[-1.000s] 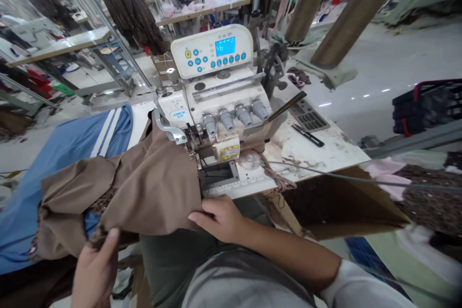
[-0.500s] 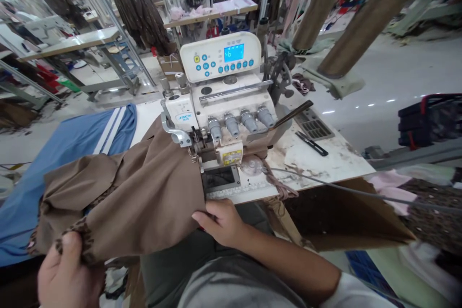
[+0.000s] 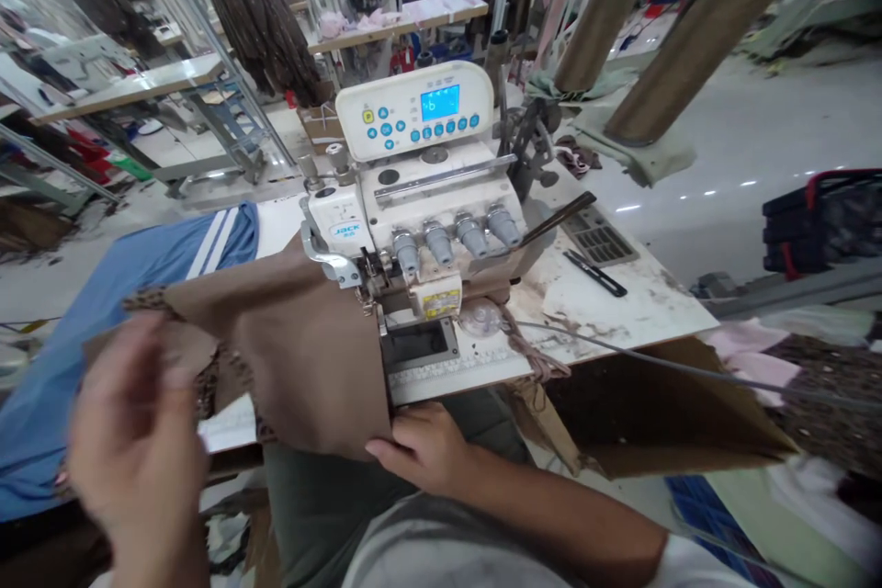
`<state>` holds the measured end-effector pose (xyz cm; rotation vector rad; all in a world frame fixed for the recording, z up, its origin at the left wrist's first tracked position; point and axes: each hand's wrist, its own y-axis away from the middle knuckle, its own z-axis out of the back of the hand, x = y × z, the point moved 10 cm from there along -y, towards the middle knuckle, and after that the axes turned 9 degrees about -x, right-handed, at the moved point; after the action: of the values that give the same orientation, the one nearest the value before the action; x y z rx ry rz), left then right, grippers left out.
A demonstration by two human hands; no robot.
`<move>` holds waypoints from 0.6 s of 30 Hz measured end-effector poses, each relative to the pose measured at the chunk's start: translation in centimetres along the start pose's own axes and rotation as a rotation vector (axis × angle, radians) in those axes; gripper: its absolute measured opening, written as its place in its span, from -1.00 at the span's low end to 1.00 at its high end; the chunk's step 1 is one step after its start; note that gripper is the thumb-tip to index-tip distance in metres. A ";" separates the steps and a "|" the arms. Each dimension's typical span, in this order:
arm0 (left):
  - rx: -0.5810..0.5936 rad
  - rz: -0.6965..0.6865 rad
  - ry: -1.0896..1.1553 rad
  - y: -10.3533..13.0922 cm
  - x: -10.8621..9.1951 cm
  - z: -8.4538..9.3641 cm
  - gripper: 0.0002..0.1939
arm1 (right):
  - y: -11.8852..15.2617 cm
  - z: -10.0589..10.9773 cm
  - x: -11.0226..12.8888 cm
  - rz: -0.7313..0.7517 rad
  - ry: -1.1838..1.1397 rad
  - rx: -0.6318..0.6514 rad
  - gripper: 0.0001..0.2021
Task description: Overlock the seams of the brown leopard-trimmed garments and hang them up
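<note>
Brown fabric (image 3: 317,358) with leopard-print edging lies at the left of a white sewing machine (image 3: 337,211), its right edge running up to the presser foot. My right hand (image 3: 427,446) pinches that edge at the front of the table, thumb on top. My left hand (image 3: 138,413), smeared by motion, is over the left part of the fabric near the leopard-print strip (image 3: 148,297). Whether its fingers grip anything cannot be made out. Beneath the brown fabric, blue cloth with white stripes (image 3: 138,276) covers the table's left side.
Black snips (image 3: 593,274) lie right of the machine on the white table (image 3: 648,317). A grey cable crosses over an open cardboard box (image 3: 661,404) at the lower right. Two brown rolls (image 3: 709,37) lean behind. Other worktables and hanging garments fill the background.
My left hand has risen, and the fabric's left part has been lifted and folded back, uncovering some white tabletop. My right hand keeps hold of the edge, slightly lower.
</note>
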<state>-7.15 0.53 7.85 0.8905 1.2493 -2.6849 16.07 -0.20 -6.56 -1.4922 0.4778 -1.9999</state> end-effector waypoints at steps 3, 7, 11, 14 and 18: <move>0.404 -0.178 0.069 2.4 -3.9 -7.2 -0.49 | 0.1 0.2 -0.5 -0.065 -0.040 -0.038 -0.40; 0.533 -0.192 -0.005 2.3 -3.7 -11.9 -0.49 | -0.6 0.3 -0.9 -0.125 -0.058 -0.029 -0.40; 0.542 -0.121 -0.007 -0.6 -2.4 -13.6 -0.46 | -1.7 0.3 -1.6 -0.189 -0.071 0.004 -0.41; 0.566 -0.163 0.024 -2.4 -2.6 -14.8 -0.55 | -3.0 0.7 -2.0 -0.228 -0.106 -0.021 -0.42; 0.497 -0.109 0.028 -5.1 -0.7 -16.7 -0.64 | -5.2 1.1 -3.0 -0.330 -0.128 -0.048 -0.43</move>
<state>0.02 15.76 3.23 0.9222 0.6491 -3.1442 16.38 5.78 -5.29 -1.8123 0.2387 -2.1321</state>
